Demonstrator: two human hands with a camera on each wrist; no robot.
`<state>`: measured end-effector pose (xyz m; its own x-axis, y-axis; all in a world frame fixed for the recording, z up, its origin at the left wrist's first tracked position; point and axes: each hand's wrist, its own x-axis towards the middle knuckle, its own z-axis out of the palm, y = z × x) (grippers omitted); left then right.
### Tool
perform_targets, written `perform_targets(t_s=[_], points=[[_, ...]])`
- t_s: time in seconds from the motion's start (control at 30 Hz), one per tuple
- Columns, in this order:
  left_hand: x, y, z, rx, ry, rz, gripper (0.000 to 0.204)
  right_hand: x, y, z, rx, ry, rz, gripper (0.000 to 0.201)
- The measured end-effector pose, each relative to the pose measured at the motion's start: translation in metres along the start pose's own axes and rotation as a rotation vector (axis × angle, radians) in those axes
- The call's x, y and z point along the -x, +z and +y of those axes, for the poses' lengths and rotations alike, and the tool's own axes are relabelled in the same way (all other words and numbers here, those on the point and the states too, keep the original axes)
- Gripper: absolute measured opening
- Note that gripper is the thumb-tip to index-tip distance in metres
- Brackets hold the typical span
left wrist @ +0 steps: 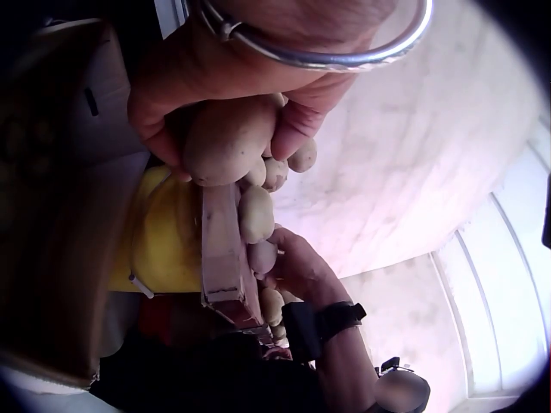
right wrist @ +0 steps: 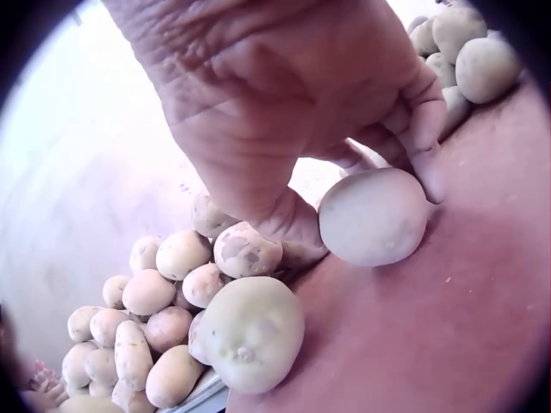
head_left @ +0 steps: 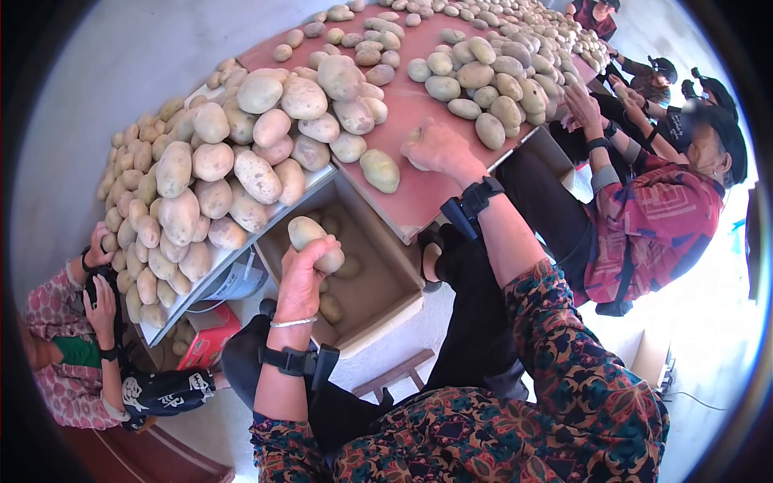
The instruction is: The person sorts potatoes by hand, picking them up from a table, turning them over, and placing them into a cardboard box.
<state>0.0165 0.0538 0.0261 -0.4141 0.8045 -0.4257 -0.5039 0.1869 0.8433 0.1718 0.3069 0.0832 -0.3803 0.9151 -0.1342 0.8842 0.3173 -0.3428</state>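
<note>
My left hand [head_left: 296, 286] grips a potato [head_left: 307, 233] above an open cardboard box [head_left: 386, 310] with several potatoes in it. The left wrist view shows thumb and fingers on either side of that potato [left wrist: 225, 146]. Farther right, my right hand [head_left: 441, 151] is low over the red tabletop [head_left: 407, 197]. Its thumb and fingers are around another potato [right wrist: 374, 217], which the head view hides beneath the hand. Near this hand lies a greenish potato [head_left: 380, 171], close to the table's edge.
A high heap of potatoes [head_left: 213, 161] covers the left board, and another pile [head_left: 499, 80] spreads at the back right. People sit on both sides; one in a red patterned shirt [head_left: 644, 229] is at right. Under the board stand a bucket [head_left: 241, 282] and a red carton [head_left: 211, 336].
</note>
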Motion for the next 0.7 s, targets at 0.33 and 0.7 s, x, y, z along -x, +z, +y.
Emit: perform_targets(t_s=[0.33, 0.7], points=[[-0.002, -0.001, -0.003, 0.005, 0.005, -0.011, 0.042, 0.023, 0.001, -0.01, -1.063, -0.162, -0.286, 0.061], [-0.003, -0.012, -0.007, -0.136, 0.076, -0.008, 0.038, 0.056, 0.027, -0.035, -0.086, -0.589, -0.214, 0.054]])
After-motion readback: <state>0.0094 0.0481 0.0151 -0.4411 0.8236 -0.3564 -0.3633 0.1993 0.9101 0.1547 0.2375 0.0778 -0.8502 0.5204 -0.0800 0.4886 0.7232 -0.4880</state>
